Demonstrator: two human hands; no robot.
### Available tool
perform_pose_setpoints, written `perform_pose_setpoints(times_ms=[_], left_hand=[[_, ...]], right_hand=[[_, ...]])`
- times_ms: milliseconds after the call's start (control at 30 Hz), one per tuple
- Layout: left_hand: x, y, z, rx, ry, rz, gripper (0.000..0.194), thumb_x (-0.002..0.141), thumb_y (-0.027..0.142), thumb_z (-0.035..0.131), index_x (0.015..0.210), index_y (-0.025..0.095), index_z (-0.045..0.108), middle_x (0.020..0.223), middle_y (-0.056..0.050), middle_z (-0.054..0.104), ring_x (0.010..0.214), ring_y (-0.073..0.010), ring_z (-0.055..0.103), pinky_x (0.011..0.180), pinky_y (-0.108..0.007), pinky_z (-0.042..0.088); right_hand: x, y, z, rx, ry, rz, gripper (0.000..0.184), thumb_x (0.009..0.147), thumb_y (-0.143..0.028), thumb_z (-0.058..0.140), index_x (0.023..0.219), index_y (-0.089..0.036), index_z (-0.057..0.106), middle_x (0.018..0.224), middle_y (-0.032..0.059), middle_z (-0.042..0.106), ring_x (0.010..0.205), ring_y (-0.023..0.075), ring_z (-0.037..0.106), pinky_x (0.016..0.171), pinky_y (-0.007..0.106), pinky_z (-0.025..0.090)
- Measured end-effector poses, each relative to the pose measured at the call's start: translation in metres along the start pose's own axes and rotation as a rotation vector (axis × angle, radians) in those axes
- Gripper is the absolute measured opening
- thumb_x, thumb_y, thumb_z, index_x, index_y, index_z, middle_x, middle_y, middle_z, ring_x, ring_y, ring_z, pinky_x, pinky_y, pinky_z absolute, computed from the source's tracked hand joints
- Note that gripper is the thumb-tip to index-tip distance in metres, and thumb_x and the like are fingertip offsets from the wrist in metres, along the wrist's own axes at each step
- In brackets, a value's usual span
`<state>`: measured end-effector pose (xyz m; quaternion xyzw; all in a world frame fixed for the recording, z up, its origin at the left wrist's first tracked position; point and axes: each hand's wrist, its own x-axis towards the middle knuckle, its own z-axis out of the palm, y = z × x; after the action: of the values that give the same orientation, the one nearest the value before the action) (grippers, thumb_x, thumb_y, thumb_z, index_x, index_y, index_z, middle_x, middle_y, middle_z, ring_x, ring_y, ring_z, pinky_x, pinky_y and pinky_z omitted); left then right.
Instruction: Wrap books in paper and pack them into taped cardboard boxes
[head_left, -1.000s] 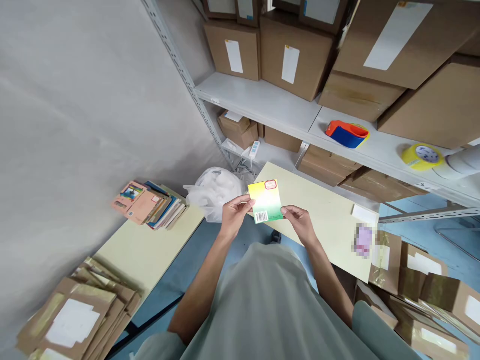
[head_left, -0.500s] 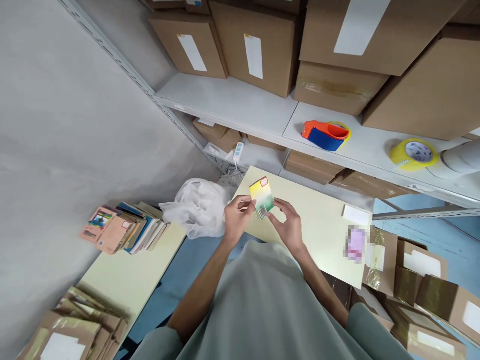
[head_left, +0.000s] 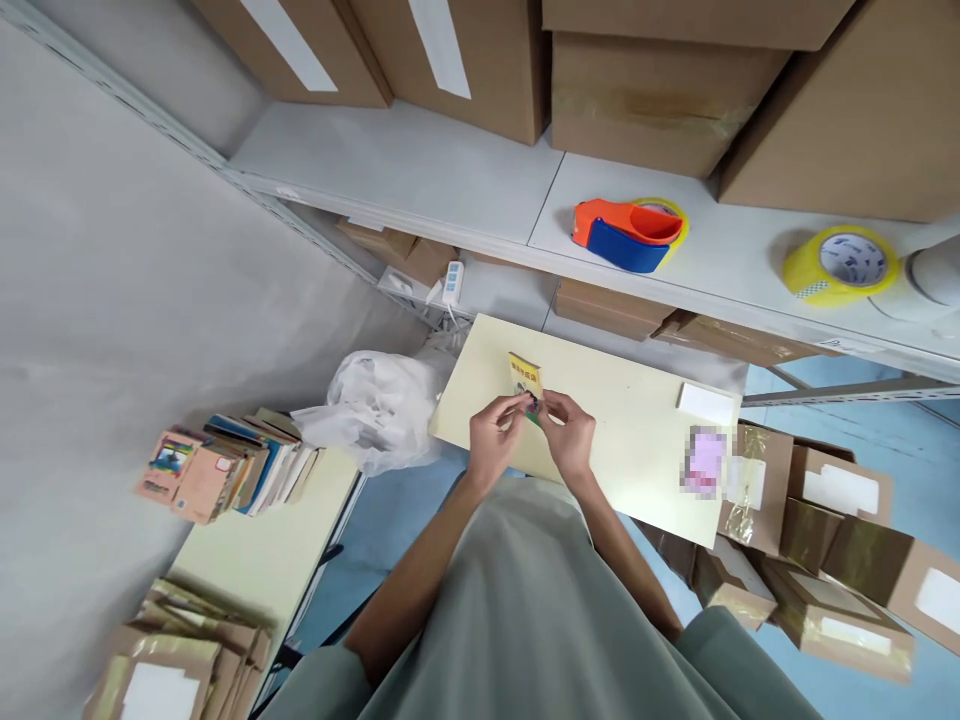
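A small book [head_left: 525,374] with a yellow and green cover and printed characters is held up over the cream table [head_left: 630,440]. My left hand [head_left: 495,438] pinches its lower left side, fingers closed on the edge. On the other side, my right hand [head_left: 568,432] grips the lower right part between thumb and fingers. Both hands nearly meet in front of the book and hide its lower portion. A white plastic bag [head_left: 379,400] lies to the left of the table.
A stack of books [head_left: 255,460] and flat cardboard parcels [head_left: 176,660] rest on the left table. The shelf ahead bears a tape dispenser [head_left: 628,235], a tape roll [head_left: 840,262] and large boxes [head_left: 667,100]. Cartons [head_left: 825,600] stand at right; a blurred pinkish item [head_left: 703,462] lies on the table.
The book has been turned from its barcode side to its titled cover and looks narrower. My hands have come closer together. The view has shifted slightly, moving the shelf upward in the picture.
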<state>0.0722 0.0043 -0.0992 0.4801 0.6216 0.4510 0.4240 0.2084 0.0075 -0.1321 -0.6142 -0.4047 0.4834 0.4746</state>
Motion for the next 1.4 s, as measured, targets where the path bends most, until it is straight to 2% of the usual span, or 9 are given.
perform_pose_setpoints(times_ms=[167, 367, 567, 700, 800, 900, 1233, 1333, 1400], left_hand=[[0.021, 0.003, -0.035, 0.011, 0.155, -0.178, 0.026, 0.081, 0.044, 0.084, 0.092, 0.020, 0.085, 0.101, -0.008, 0.086, 0.100, -0.0265, 0.081, 0.095, -0.038, 0.066], [0.038, 0.008, -0.070, -0.109, -0.026, -0.350, 0.052, 0.072, 0.048, 0.092, 0.115, 0.019, 0.088, 0.098, -0.008, 0.085, 0.099, -0.0271, 0.078, 0.092, -0.038, 0.062], [0.052, 0.005, -0.099, -0.135, -0.131, -0.234, 0.050, 0.072, 0.051, 0.093, 0.109, 0.017, 0.088, 0.101, -0.009, 0.086, 0.092, -0.0249, 0.076, 0.085, -0.037, 0.061], [0.064, 0.006, -0.126, -0.113, -0.208, -0.050, 0.033, 0.077, 0.045, 0.090, 0.098, 0.019, 0.085, 0.094, -0.006, 0.084, 0.080, -0.0205, 0.074, 0.076, -0.033, 0.061], [0.073, 0.006, -0.150, -0.143, -0.248, 0.152, 0.017, 0.082, 0.036, 0.086, 0.088, 0.021, 0.081, 0.097, -0.007, 0.084, 0.091, -0.0223, 0.078, 0.083, -0.034, 0.063], [0.081, 0.003, -0.173, -0.179, -0.266, 0.283, 0.010, 0.086, 0.031, 0.082, 0.085, 0.022, 0.078, 0.102, -0.009, 0.084, 0.101, -0.0243, 0.080, 0.090, -0.036, 0.064], [0.098, -0.019, -0.231, -0.264, -0.321, 0.135, 0.035, 0.082, 0.042, 0.090, 0.085, 0.024, 0.060, 0.095, -0.007, 0.082, 0.097, -0.0252, 0.082, 0.089, -0.038, 0.066], [0.102, -0.023, -0.249, -0.224, -0.401, 0.113, 0.033, 0.086, 0.048, 0.087, 0.088, 0.023, 0.064, 0.085, -0.003, 0.078, 0.078, -0.0206, 0.078, 0.076, -0.033, 0.064], [0.105, -0.024, -0.260, -0.189, -0.465, 0.125, 0.031, 0.090, 0.050, 0.083, 0.095, 0.022, 0.072, 0.083, -0.003, 0.077, 0.071, -0.0187, 0.075, 0.070, -0.031, 0.061]], right_hand=[[0.015, -0.010, -0.015, 0.286, -0.024, 0.182, 0.042, 0.068, -0.051, 0.097, 0.097, -0.023, 0.084, 0.099, 0.0064, 0.087, 0.097, 0.0271, 0.082, 0.095, 0.042, 0.068], [0.011, -0.027, -0.011, 0.367, -0.050, 0.270, 0.043, 0.060, -0.048, 0.102, 0.092, -0.024, 0.084, 0.092, 0.0036, 0.084, 0.088, 0.0221, 0.077, 0.082, 0.037, 0.064], [-0.001, -0.038, 0.011, 0.256, -0.047, 0.124, 0.041, 0.071, -0.051, 0.097, 0.097, -0.023, 0.082, 0.101, 0.0044, 0.082, 0.089, 0.0216, 0.076, 0.085, 0.037, 0.063], [-0.009, -0.051, 0.034, 0.169, -0.027, -0.066, 0.033, 0.081, -0.053, 0.093, 0.093, -0.025, 0.080, 0.098, 0.0043, 0.080, 0.097, 0.0243, 0.079, 0.095, 0.041, 0.066], [-0.014, -0.061, 0.056, 0.134, -0.050, -0.247, 0.023, 0.091, -0.051, 0.088, 0.090, -0.028, 0.082, 0.106, 0.0056, 0.082, 0.116, 0.0269, 0.079, 0.111, 0.046, 0.063], [-0.019, -0.068, 0.080, 0.129, -0.057, -0.315, 0.022, 0.095, -0.051, 0.085, 0.087, -0.030, 0.084, 0.111, 0.0065, 0.084, 0.122, 0.0279, 0.080, 0.111, 0.047, 0.064], [-0.041, -0.071, 0.139, -0.007, 0.024, -0.312, 0.022, 0.098, -0.052, 0.080, 0.096, -0.032, 0.088, 0.114, 0.0053, 0.086, 0.114, 0.0264, 0.081, 0.106, 0.045, 0.066], [-0.048, -0.069, 0.152, -0.050, 0.086, -0.260, 0.030, 0.095, -0.053, 0.083, 0.114, -0.030, 0.086, 0.111, 0.0053, 0.086, 0.104, 0.0255, 0.082, 0.099, 0.043, 0.068], [-0.053, -0.067, 0.160, -0.037, 0.132, -0.235, 0.034, 0.093, -0.053, 0.085, 0.115, -0.028, 0.084, 0.107, 0.0057, 0.086, 0.101, 0.0252, 0.082, 0.095, 0.041, 0.068]])
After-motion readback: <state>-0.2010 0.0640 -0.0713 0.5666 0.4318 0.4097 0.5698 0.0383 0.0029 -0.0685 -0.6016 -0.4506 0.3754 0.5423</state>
